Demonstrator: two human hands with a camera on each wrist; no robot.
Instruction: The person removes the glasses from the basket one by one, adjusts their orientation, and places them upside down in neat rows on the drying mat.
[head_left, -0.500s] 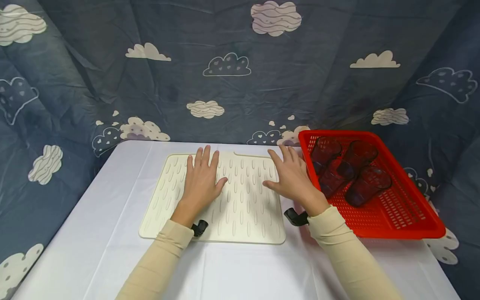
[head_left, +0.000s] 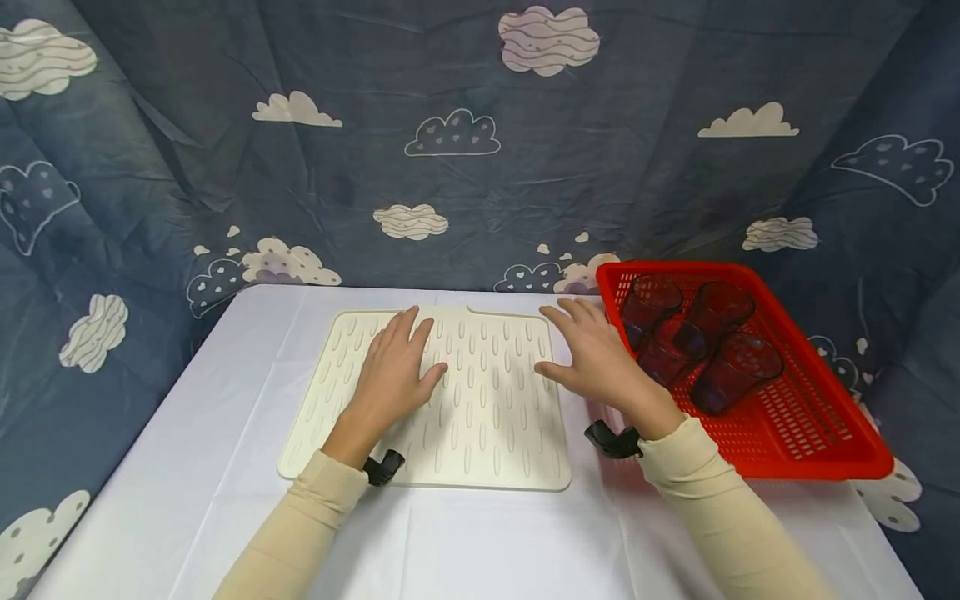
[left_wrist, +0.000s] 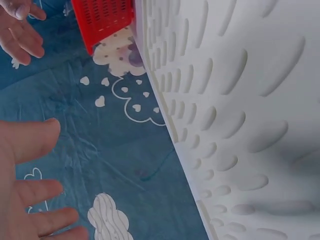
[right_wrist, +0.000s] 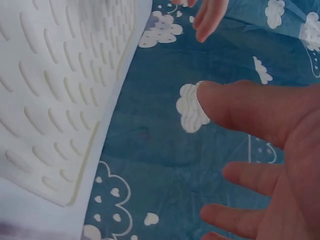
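Note:
A cream drying mat with rows of raised oval ridges lies flat on the white-covered table. Over its left half hovers my left hand, fingers extended and thumb apart, holding nothing. Between the mat's right edge and the red basket is my right hand, also empty, its fingers spread and slightly bent. In the left wrist view, a gap shows between the left hand and the mat. The right wrist view likewise shows the right hand raised away from the mat.
A red plastic basket stands at the right with several dark, see-through glasses lying in it. Behind the table hangs a dark blue cloth printed with clouds. Small black wrist cameras jut out below both hands.
My hands have moved slightly apart: the left one shifted left and the right one right, toward the basket. The mat, basket and glasses stay where they were.

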